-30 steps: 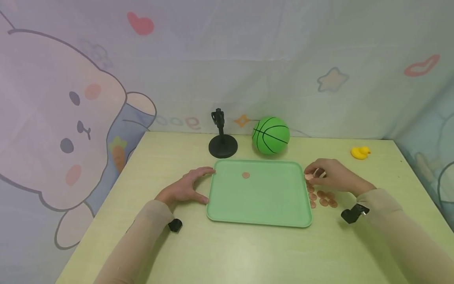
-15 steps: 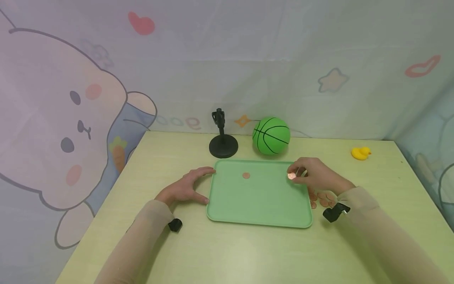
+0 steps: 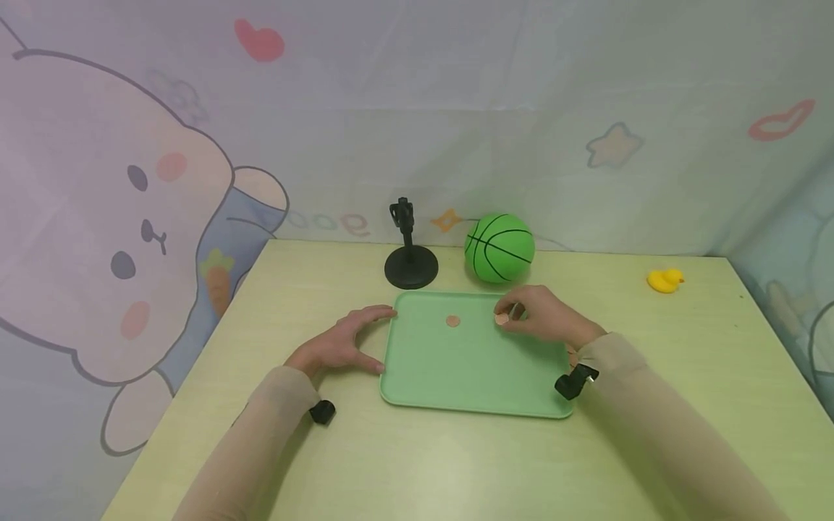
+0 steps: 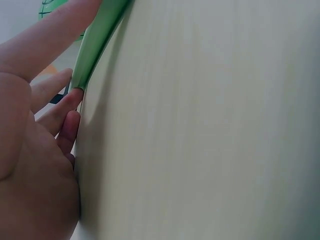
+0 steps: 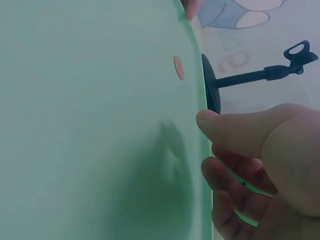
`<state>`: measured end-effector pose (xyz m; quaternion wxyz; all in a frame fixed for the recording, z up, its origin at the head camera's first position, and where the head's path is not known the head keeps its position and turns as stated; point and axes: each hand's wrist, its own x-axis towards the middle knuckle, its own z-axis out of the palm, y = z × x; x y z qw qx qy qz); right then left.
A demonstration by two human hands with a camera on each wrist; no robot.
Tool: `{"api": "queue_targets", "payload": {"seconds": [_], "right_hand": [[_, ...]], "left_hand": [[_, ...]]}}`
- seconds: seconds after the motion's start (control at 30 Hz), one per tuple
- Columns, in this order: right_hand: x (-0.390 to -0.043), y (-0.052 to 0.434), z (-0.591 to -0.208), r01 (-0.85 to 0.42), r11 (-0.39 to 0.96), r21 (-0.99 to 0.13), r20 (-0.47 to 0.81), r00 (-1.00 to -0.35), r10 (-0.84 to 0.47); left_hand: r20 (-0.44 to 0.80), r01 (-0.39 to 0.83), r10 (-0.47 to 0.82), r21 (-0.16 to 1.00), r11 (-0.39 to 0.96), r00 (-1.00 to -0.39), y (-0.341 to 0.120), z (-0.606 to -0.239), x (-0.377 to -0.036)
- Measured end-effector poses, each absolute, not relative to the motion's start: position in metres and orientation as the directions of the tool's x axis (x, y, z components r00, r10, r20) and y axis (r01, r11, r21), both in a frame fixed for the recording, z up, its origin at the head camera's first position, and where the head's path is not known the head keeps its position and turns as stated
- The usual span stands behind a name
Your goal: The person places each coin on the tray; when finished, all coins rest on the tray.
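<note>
A pale green tray [image 3: 469,373] lies on the table with one copper coin [image 3: 452,320] flat near its back edge. My right hand [image 3: 547,315] pinches another copper coin [image 3: 501,318] between thumb and fingers, over the back right part of the tray. In the right wrist view, the thumb and fingers hide that held coin, and the hand's shadow falls on the tray. My left hand [image 3: 342,346] rests at the tray's left edge, thumb and index finger spread along the rim. The left wrist view shows its fingers [image 4: 62,112] beside the green rim.
Loose copper coins [image 3: 572,354] show at the tray's right edge, mostly hidden by the right wrist. Behind the tray stand a black stand [image 3: 410,266] with a round base and a green ball [image 3: 499,248]. A yellow toy duck [image 3: 664,281] sits at the back right.
My right hand has carried its coin leftward from the pile beside the tray to above the tray. The left hand has stayed at the left rim.
</note>
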<state>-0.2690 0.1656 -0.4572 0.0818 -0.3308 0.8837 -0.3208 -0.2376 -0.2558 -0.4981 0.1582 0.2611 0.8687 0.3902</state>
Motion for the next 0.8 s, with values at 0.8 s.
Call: {"api": "queue_targets", "payload": {"seconds": [0.8], "right_hand": [[-0.275,0.119,-0.474,-0.486,0.617,-0.619,0.041,-0.805,-0.592]], "left_hand": [[-0.089,0.308,0.569,0.767,0.563,-0.817,-0.255,-0.497,-0.237]]}}
